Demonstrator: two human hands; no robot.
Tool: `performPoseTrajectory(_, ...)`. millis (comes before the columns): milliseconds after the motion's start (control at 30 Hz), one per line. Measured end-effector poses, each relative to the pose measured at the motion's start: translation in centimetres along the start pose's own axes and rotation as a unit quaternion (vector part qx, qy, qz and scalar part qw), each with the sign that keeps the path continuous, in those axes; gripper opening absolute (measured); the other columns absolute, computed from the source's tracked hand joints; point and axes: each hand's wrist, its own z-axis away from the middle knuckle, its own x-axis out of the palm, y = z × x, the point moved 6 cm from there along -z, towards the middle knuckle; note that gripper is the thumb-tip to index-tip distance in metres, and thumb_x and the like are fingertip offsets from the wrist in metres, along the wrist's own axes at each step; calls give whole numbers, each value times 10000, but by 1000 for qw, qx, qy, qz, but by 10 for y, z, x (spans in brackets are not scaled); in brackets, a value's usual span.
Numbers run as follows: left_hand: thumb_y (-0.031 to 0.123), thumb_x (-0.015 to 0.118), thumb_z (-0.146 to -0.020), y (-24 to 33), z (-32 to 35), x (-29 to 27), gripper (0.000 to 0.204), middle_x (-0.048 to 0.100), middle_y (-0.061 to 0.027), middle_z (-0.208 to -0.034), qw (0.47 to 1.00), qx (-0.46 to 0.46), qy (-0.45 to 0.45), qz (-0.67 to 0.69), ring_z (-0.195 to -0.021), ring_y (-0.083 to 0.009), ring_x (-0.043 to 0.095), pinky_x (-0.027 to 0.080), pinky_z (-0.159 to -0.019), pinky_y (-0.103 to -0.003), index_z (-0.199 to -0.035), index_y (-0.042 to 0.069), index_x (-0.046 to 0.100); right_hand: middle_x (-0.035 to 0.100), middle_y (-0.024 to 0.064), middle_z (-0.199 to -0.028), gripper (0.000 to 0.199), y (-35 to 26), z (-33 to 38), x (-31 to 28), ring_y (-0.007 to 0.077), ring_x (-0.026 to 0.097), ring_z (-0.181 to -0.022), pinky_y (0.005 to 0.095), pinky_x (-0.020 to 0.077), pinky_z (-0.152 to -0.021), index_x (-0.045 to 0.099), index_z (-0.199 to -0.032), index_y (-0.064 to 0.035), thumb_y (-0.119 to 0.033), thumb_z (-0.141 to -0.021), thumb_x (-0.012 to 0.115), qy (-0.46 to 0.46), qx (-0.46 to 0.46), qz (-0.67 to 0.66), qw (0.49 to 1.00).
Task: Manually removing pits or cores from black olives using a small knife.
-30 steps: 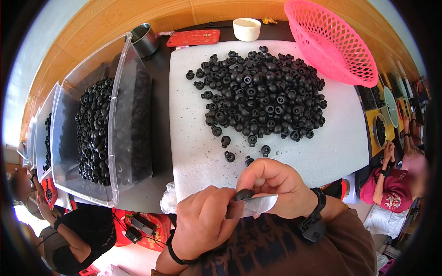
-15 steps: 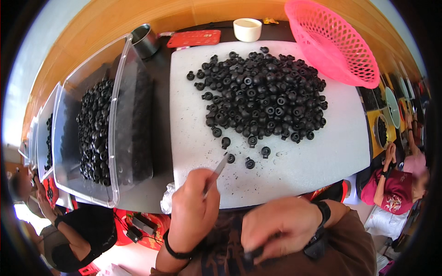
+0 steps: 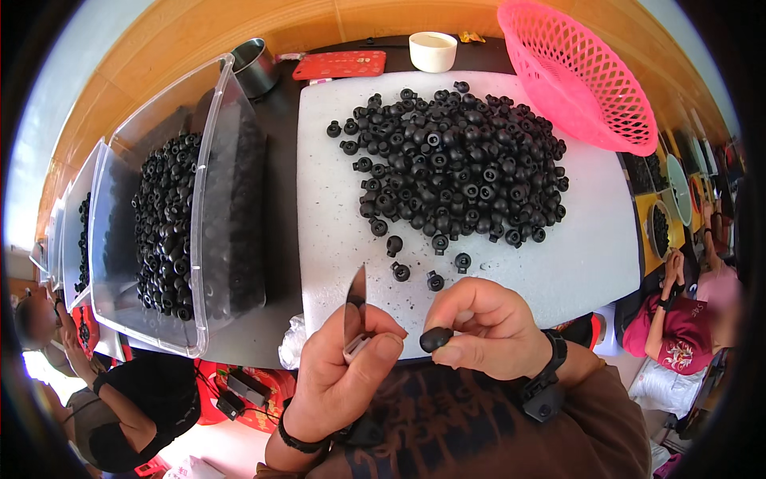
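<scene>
Pinching a small black rounded part between thumb and bent fingers, the right hand is hovering just off the near edge of the white board. The part is sitting at the left tip of that pinch, its dark end poking out toward the other hand. Just to the left of it, the left hand is closing around a small blade, with the thumb pressing across the pale base of the tool and the metal tip pointing up and away from the body. The blade and the part are sitting near each other but not touching.

Directly beyond the two grips, three or four loose black parts are lying apart on the board, and farther beyond them a big heap of black parts is covering the middle of the board. Up and to the right of the right hand's pinch, a pink mesh basket is leaning over the board's far right corner. Well to the left of the blade hand, a clear plastic bin is holding more of the same black pieces. At the far side of the table, beyond the heap, a small white cup, a flat red object and a metal cup are standing. Other people are sitting at the lower left and at the right edge of the view.
</scene>
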Motion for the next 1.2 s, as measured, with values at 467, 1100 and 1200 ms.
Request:
performPoseTrajectory(467, 99, 494, -884, -11, -5, 14, 88, 480, 48, -731, 985, -71, -101, 117, -634, -15, 384, 321, -550, -174, -893, 16, 522, 529, 13, -848, 177, 5, 0, -5, 49, 475, -679, 193, 379, -603, 509, -981, -25, -37, -828, 597, 1, -83, 122, 989)
performPoseTrajectory(1100, 79, 494, -859, -10, -9, 12, 81, 499, 32, -780, 989, -89, -90, 80, -709, -35, 421, 349, -618, -183, -895, 12, 522, 536, 13, -803, 172, 3, -4, -7, 60, 478, -635, 201, 385, -570, 536, -966, -30, -55, -816, 615, 4, -93, 190, 977)
performPoseTrajectory(1200, 60, 483, -851, -12, -9, 11, 71, 502, 28, -777, 989, -88, -81, 82, -700, -34, 421, 349, -616, -182, -888, 13, 521, 535, 14, -805, 170, 5, -3, -8, 60, 480, -638, 199, 386, -573, 537, -965, -30, -55, -816, 614, 9, -91, 191, 977)
